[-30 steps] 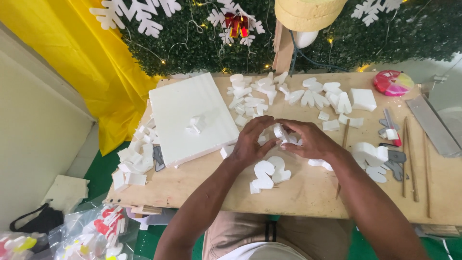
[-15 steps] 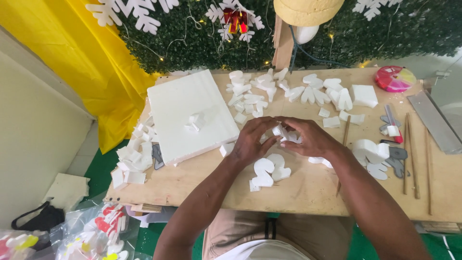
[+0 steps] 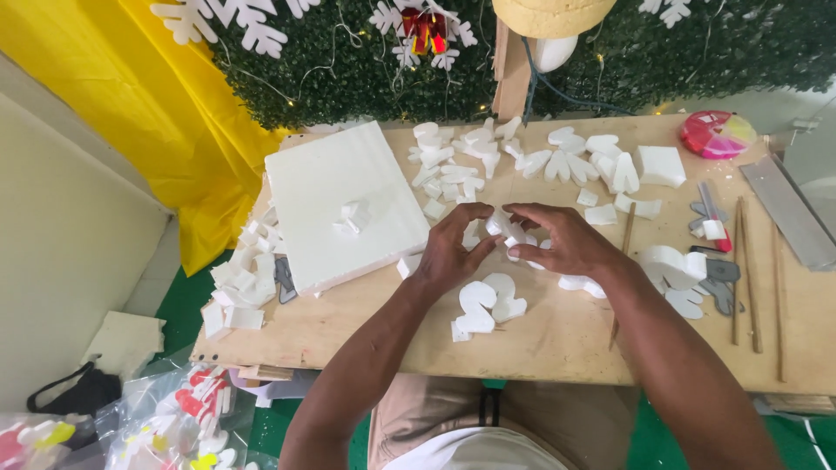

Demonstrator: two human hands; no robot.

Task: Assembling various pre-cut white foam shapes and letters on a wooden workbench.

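Head view, looking down at the plywood table. I see both hands meeting mid-table over one small white foam piece. Left hand comes in from the lower left, its fingers curled and pinching the near edge of the piece. Right hand lies flat-ish over it from the right, fingers closed on the top and far side. So both are grasping the same piece, held just above the table surface; I can't tell whether it touches the wood.

Just below the hands: a cluster of curved foam cutouts lying flat, close to the left wrist. Left of the hands: a thick white foam slab with a couple of small scraps on top. Scrap pile hangs at the table's left edge. Behind the hands: scattered cut foam shapes along the far side. Right side: bigger foam cutouts, wooden sticks, a metal ruler, a pink round tape dispenser in the far corner.
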